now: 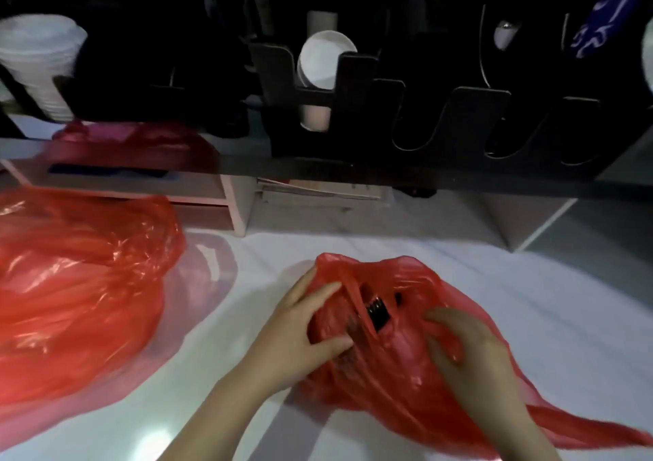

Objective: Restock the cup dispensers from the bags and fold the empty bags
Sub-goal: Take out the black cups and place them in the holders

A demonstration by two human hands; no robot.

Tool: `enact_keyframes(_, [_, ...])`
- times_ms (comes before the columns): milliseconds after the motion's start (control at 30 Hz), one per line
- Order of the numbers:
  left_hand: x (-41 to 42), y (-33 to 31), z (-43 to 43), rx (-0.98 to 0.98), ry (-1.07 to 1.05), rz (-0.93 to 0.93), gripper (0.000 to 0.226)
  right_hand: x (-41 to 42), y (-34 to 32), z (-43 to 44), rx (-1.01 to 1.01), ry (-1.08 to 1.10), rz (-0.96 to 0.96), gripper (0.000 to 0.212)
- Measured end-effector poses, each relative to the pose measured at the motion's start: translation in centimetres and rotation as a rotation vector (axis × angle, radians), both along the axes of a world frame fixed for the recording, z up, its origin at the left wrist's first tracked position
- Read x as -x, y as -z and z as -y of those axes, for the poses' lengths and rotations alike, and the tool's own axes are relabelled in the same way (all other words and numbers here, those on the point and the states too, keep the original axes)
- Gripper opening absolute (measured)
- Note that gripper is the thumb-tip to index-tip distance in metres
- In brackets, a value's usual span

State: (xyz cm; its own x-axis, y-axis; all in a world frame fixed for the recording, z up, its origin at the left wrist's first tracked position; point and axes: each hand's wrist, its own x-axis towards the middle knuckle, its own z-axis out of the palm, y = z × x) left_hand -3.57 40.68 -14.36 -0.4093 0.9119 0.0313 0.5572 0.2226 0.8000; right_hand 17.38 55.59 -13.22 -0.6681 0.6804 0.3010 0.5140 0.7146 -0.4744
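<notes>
The red bag (399,372) lies on the white tabletop (530,284), with dark items showing at its mouth. The left hand (300,323) and right hand (470,351) both clutch its plastic, one on each side. A bigger bag (77,284) sits to the left. Behind, the dispenser (357,107) holds white cups (325,58).

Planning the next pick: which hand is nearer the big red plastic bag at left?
Left. The left hand lies right of the big red plastic bag; the right hand is farther right, across the small red bag.
</notes>
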Motion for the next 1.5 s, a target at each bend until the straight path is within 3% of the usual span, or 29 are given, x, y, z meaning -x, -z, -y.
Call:
enact_keyframes(133, [-1.1,1.6,-1.2,0.067,-0.051,0.000,0.083,0.9,1.4,-2.0,0.053,-0.106,0.104,0.029])
enact_keyframes(267, [-1.3,2.4,-1.8,0.050,-0.157,0.063,0.077,2.6,2.8,-4.3,0.081,-0.083,0.286,0.016])
enact_keyframes(367, [-1.1,2.5,-2.1,0.097,-0.209,0.120,0.082,4.2,4.1,-5.6,0.061,-0.050,0.358,0.025])
enact_keyframes(500, [-0.7,2.7,-2.5,0.150,-0.253,0.174,0.086,6.2,5.2,-6.8,0.091,-0.035,0.298,0.045])
enact_keyframes(700, [-0.6,2.7,-3.4,0.136,-0.241,0.171,0.083,8.7,5.9,-8.4,0.211,0.006,0.221,0.049])
enact_keyframes(1067, [-0.7,2.5,-3.8,0.150,-0.258,0.169,0.070,10.1,6.0,-10.3,0.404,0.012,0.516,0.051])
enact_keyframes(1200, [-0.8,2.4,-3.9,0.149,-0.242,0.152,0.067,9.4,5.1,-9.9,0.474,-0.060,0.318,0.052])
enact_keyframes(1300, [-0.7,2.4,-3.9,0.167,-0.254,0.149,0.065,7.6,4.1,-9.1,0.694,-0.285,0.041,0.060])
enact_keyframes(1367, [-0.8,2.5,-3.9,0.166,-0.251,0.153,0.063,6.5,3.5,-8.7,0.807,-0.411,-0.030,0.063])
enact_keyframes(1500, [-0.9,2.3,-4.7,0.118,-0.227,0.175,0.053,6.0,3.0,-7.3,0.843,-0.429,-0.093,0.037])
